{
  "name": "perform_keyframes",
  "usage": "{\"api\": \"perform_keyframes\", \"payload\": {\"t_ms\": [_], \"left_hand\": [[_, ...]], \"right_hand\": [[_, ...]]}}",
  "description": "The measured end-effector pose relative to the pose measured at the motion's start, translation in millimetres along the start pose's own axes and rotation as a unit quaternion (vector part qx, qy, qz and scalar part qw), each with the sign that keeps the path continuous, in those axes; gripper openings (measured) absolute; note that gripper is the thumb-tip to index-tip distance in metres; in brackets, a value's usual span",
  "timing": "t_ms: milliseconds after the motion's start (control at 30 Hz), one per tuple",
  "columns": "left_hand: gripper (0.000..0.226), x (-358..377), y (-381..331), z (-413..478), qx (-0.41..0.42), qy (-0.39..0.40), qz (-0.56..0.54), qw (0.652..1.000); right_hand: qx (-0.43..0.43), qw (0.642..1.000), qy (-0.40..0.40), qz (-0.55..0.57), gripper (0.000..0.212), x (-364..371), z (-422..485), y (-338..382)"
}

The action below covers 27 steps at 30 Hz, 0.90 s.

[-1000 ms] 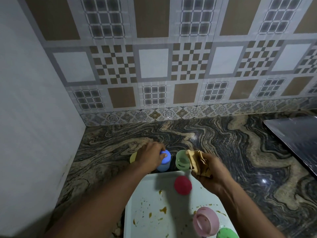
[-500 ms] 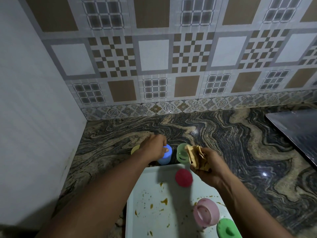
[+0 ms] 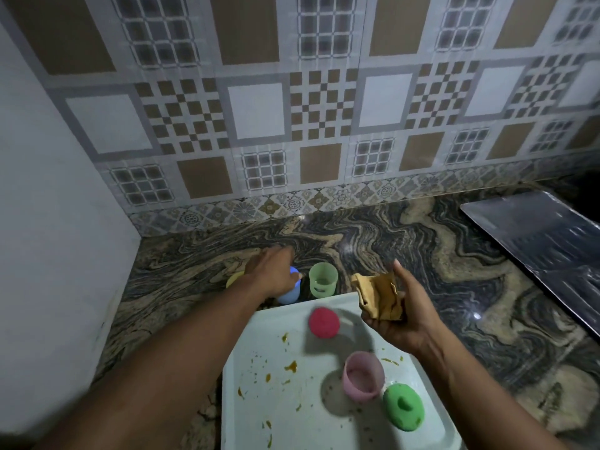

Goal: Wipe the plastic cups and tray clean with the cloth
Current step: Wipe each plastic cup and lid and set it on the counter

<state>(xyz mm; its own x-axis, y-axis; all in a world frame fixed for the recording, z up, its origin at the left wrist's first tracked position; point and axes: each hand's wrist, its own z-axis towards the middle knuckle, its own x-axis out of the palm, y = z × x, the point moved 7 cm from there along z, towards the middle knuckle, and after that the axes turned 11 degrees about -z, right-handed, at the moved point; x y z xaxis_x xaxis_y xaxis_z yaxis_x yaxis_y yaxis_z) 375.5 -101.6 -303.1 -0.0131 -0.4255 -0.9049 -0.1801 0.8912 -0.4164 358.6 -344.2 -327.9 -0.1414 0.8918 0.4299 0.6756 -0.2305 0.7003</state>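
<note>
A white tray [image 3: 279,414] with yellow-brown smears lies on the counter in front of me. On it stand an upside-down red cup [image 3: 323,322], an upright pink cup [image 3: 363,376] and an upside-down green cup [image 3: 403,406]. Beyond the tray's far edge, a blue cup [image 3: 288,295], a pale green cup [image 3: 322,280] and a yellow cup [image 3: 234,279] stand on the counter. My left hand [image 3: 271,271] grips the blue cup from above and hides most of it. My right hand [image 3: 394,315] holds a crumpled tan cloth [image 3: 378,295] over the tray's far right corner.
The marble counter [image 3: 438,264] meets a tiled wall at the back and a plain white wall [image 3: 55,222] on the left. A dark shiny metal sheet [image 3: 545,238] lies at the right edge.
My right hand has drawn the cloth to the right, away from the pale green cup. My left hand stays on the blue cup.
</note>
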Motion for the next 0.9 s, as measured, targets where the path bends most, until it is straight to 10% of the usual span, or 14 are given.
{"api": "perform_keyframes", "payload": {"t_ms": [367,900], "left_hand": [[0.022,38,-137,-52,0.250,0.086,-0.056,0.963],[0.044,132,-189,-109,0.406,0.209,0.123,0.881]], "right_hand": [[-0.061,0.995,-0.043,0.073,0.062,-49,-17,15],[-0.065,0.983,-0.131,0.108,0.044,-108,-40,-17]]}}
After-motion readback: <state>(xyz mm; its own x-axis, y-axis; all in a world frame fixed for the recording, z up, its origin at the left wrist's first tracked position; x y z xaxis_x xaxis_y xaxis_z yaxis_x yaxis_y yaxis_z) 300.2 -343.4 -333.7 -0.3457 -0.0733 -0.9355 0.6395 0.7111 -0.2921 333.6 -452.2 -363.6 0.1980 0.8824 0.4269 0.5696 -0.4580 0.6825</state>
